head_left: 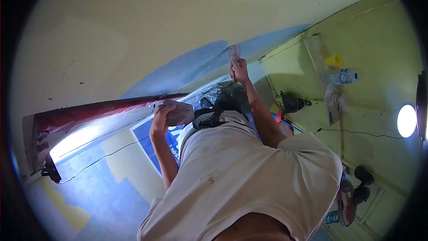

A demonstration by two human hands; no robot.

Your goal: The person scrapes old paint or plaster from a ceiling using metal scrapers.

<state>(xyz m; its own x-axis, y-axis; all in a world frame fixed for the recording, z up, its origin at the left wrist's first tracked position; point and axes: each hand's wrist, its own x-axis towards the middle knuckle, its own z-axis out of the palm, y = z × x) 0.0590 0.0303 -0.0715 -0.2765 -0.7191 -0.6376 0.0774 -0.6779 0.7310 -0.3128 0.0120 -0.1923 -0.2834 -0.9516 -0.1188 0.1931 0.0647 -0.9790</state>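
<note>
**Head view: scraper on the wall, board held lower down**

The right hand is clamped round a scraper, and its blade meets the wall at the edge of a blue patch. The left hand, well apart and lower, is closed on a grey board. With the arm this stretched, the blade could likely tilt and gouge or skid. If the board tipped, whatever lies on it might drop onto the blue sign beneath. The cable on the floor looks like a trip hazard. The scraper's blade is pale, broad and flat, and its handle is nearly hidden in the fist. The board is dull grey and thick-edged. I cannot tell whether it carries anything.
</note>
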